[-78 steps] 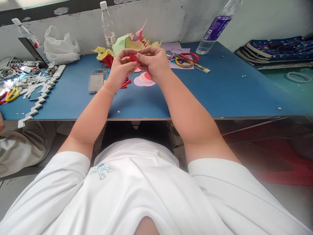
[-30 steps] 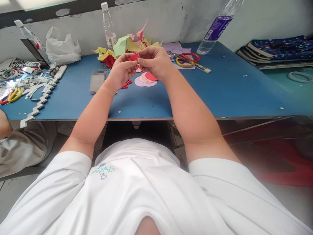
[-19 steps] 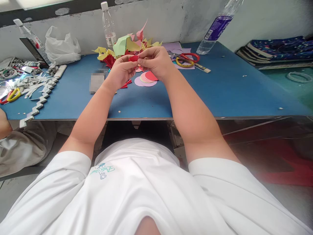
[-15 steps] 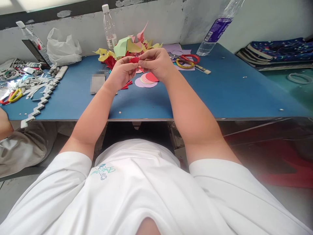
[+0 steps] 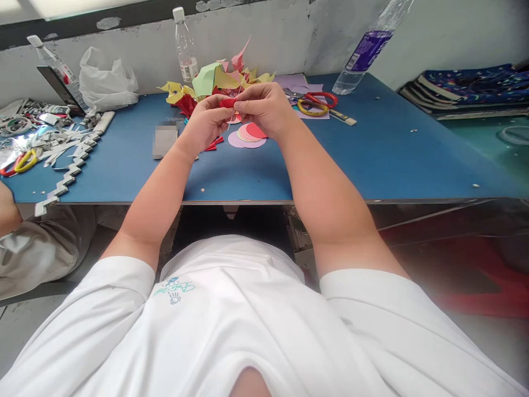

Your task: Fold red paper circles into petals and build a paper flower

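Note:
Over the blue table (image 5: pixel 248 176), my left hand (image 5: pixel 205 122) and my right hand (image 5: pixel 264 107) meet fingertip to fingertip. Between them is a small piece of red paper (image 5: pixel 227 103), pinched by both and partly covered by the fingers. A thin, light-coloured stick (image 5: pixel 230 124) runs slantwise past the paper at my right fingertips; how it is joined to the paper is hidden. Just below my hands lies a fanned stack of paper circles (image 5: pixel 248 138) in lilac, pink and red. Narrow folded red paper pieces (image 5: pixel 214 144) rest beside my left hand.
Crumpled coloured paper (image 5: pixel 206 80) sits behind my hands. Scissors (image 5: pixel 316 105) and a box cutter (image 5: pixel 343 117) lie to the right, near a tilted bottle (image 5: pixel 366 52). On the left are a plastic bag (image 5: pixel 106 82), paper strips and scissors (image 5: pixel 25 162). Another person's arm (image 5: pixel 7 212) shows at the left edge.
The red paper between my fingers looks narrower and flatter than before. My right fingers have shifted very slightly; both hands stay in the same place.

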Available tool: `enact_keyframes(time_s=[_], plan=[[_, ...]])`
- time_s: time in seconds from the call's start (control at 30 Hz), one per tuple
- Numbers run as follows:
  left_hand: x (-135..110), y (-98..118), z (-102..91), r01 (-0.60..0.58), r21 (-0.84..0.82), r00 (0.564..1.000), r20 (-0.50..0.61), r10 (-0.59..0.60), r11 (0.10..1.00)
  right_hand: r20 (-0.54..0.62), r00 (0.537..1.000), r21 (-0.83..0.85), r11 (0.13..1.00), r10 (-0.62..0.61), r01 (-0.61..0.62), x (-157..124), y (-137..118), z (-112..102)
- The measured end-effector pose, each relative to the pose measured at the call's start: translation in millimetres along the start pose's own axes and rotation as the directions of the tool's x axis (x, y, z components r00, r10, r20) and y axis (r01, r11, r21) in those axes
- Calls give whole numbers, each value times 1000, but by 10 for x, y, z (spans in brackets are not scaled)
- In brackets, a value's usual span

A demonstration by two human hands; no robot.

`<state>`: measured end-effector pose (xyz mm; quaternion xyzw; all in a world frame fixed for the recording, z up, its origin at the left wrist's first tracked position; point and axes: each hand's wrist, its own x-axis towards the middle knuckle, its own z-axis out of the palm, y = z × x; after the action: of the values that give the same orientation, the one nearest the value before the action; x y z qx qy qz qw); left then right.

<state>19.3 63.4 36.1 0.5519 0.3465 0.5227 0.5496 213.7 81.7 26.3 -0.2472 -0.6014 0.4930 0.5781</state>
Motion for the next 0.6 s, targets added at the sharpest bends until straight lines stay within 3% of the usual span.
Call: enact_keyframes(time_s=[0.13, 0.27, 0.47, 0.6], plan=[[49, -42, -19, -3, -37, 1000, 15, 3, 999, -6, 1000, 7, 1000, 16, -16, -8, -16, 17], [6, -12, 6, 0, 27, 1000, -22, 1, 1000, -21, 1000, 19, 1000, 15, -15, -11, -17, 27], [-61, -7, 1, -56, 49, 995, 87, 52, 997, -43, 999, 22, 1000, 18, -17, 2, -2, 24], [-44, -35, -18, -99, 71, 992, 89, 93, 993, -44, 999, 20, 1000, 19, -18, 7, 11, 13]])
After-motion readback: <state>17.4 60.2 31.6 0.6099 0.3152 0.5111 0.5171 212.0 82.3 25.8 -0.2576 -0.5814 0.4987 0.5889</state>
